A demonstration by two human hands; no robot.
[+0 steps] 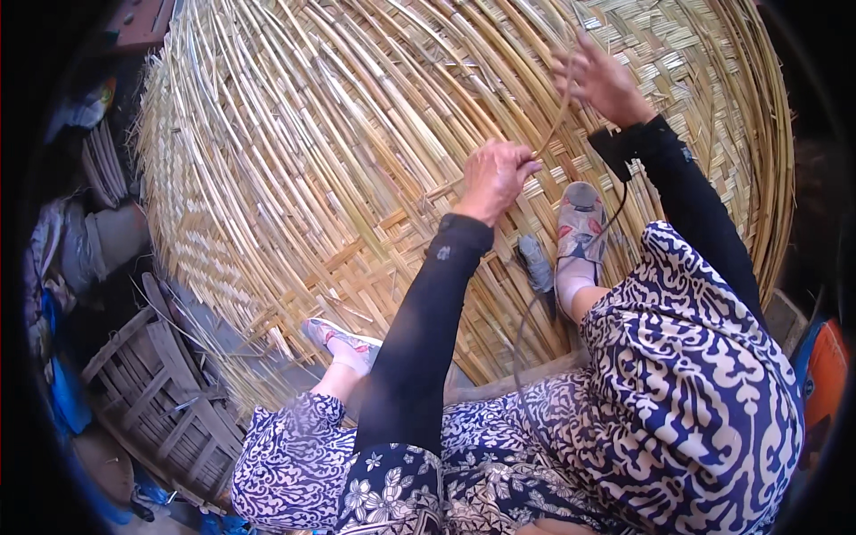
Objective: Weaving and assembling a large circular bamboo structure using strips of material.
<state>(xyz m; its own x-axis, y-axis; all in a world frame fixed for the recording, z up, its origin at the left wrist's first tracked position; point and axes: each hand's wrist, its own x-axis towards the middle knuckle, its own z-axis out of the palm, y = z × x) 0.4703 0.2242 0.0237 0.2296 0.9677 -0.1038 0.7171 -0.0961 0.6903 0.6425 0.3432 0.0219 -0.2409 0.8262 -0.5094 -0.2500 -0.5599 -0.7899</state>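
A large half-woven mat (312, 152) of pale bamboo strips fills the middle, many long strips lying loose over it. My left hand (497, 178) pinches a thin bamboo strip (560, 125) near the centre of the mat. Higher up on the right, my right hand (606, 85) has its fingers apart and curved, with that strip crossing beside its fingertips. A black device with a cord (611, 152) is at my right wrist. Between my legs, a grey wrapped object (535, 263) lies on the weave, beside my right shoe (580, 223).
My left foot (343, 343) rests at the mat's near edge. At the left are a worn slatted wooden item (147, 392), grey bundles (116, 236) and blue plastic (67, 392). An orange object (820, 374) stands at the right edge, beside my patterned clothing (687, 392).
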